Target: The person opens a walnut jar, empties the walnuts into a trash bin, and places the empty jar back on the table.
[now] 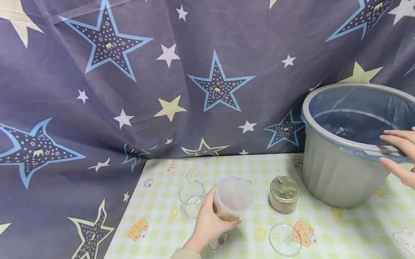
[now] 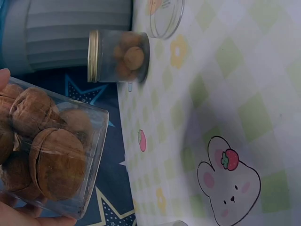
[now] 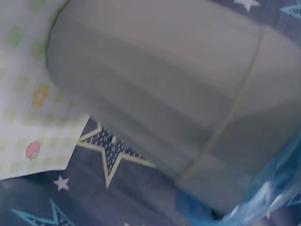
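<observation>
Brown walnuts (image 2: pixel 57 165) inside held jar (image 1: pixel 235 192); blue-lined bin (image 1: pixel 346 181).

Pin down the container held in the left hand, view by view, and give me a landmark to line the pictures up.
Head: the container is below centre, slightly right of middle, gripped by the left hand.
Left wrist: the container is at the left edge, lower half, walnuts showing through.
Right wrist: not in it.
Shared landmark: the gray bin, upper left in the left wrist view, filling most of the right wrist view.
</observation>
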The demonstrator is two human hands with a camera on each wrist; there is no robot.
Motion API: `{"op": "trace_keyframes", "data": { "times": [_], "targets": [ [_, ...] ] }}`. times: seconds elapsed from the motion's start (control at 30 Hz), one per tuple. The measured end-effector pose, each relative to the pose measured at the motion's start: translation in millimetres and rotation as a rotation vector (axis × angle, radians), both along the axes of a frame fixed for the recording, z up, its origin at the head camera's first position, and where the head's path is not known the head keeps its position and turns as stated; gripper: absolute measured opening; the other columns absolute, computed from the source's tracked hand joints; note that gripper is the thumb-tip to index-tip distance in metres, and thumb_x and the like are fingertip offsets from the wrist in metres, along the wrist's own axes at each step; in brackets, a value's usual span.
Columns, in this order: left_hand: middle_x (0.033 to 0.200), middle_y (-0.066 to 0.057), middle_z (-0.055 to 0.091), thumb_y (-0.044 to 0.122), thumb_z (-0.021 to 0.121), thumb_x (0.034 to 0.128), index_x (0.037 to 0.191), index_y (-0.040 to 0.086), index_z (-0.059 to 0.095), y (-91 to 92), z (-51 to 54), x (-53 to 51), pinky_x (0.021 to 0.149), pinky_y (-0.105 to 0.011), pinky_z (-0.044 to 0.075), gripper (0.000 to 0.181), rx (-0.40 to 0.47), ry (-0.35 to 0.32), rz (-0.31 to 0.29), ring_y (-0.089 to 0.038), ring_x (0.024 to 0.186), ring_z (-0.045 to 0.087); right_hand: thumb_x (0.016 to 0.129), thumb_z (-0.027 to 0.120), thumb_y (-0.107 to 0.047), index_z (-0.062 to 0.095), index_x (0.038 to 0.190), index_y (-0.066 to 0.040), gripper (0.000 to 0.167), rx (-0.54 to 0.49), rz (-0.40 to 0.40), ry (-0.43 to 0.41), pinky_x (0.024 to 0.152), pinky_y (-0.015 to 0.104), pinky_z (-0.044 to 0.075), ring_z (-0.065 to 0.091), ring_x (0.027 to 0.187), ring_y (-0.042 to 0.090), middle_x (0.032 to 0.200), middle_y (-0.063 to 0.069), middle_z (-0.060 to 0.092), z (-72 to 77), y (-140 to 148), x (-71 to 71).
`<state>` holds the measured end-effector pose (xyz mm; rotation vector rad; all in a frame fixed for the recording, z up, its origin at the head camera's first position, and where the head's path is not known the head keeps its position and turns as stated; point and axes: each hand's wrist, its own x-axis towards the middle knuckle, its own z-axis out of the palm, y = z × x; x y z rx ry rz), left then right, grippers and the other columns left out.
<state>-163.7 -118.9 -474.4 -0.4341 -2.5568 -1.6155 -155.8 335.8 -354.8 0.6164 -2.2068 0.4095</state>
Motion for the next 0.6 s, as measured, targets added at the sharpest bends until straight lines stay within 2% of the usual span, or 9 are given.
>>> {"op": "trace_keyframes", "data": {
  "times": [0.13,0.27,0.37,0.53,0.6],
  "targets": [
    [0.133,-0.005,0.046,0.021,0.089,0.0596,0.139,0.024,0.038,5.4,3.3,0.1,0.103,-0.053,0.039,0.094,-0.006,0.018,0.004,-0.027,0.123,0.046,0.092,0.042,-0.06,0.062,0.104,0.01,0.074,-0.048,0.068,0.119,0.118,0.035,0.022,0.035,0.13,-0.005,0.105,0.029,0.059,-2.1,-22.5,2.8],
    [0.134,-0.006,0.046,0.02,0.089,0.0592,0.14,0.022,0.038,11.7,5.0,-0.1,0.103,-0.053,0.039,0.095,-0.03,0.038,0.007,-0.027,0.123,0.047,0.094,0.047,-0.051,0.062,0.096,0.013,0.066,-0.115,0.198,0.21,0.116,0.028,0.026,0.037,0.128,-0.007,0.098,0.031,0.06,-5.6,-54.7,4.0],
    [0.134,-0.006,0.046,0.022,0.089,0.0591,0.141,0.022,0.037,16.4,5.2,0.0,0.102,-0.053,0.04,0.097,-0.055,0.04,0.012,-0.028,0.123,0.048,0.095,0.05,-0.045,0.062,0.094,0.013,0.059,-0.144,0.284,0.258,0.114,0.03,0.03,0.042,0.127,-0.002,0.095,0.032,0.061,-15.0,-78.3,3.2],
    [0.137,-0.004,0.043,0.024,0.088,0.0604,0.143,0.023,0.035,21.5,5.2,2.6,0.102,-0.053,0.039,0.099,-0.086,-0.004,0.001,-0.027,0.125,0.046,0.095,0.051,-0.042,0.064,0.097,0.01,0.054,-0.159,0.339,0.233,0.114,0.032,0.03,0.042,0.128,0.003,0.101,0.029,0.062,-39.1,-109.2,5.0],
    [0.137,-0.003,0.043,0.025,0.088,0.0603,0.143,0.024,0.034,22.4,4.6,3.2,0.103,-0.053,0.039,0.099,-0.091,-0.015,-0.007,-0.027,0.126,0.046,0.095,0.05,-0.042,0.064,0.1,0.008,0.052,-0.159,0.347,0.185,0.115,0.029,0.029,0.041,0.129,0.003,0.105,0.027,0.062,-47.4,-118.7,6.9]
  ]
}}
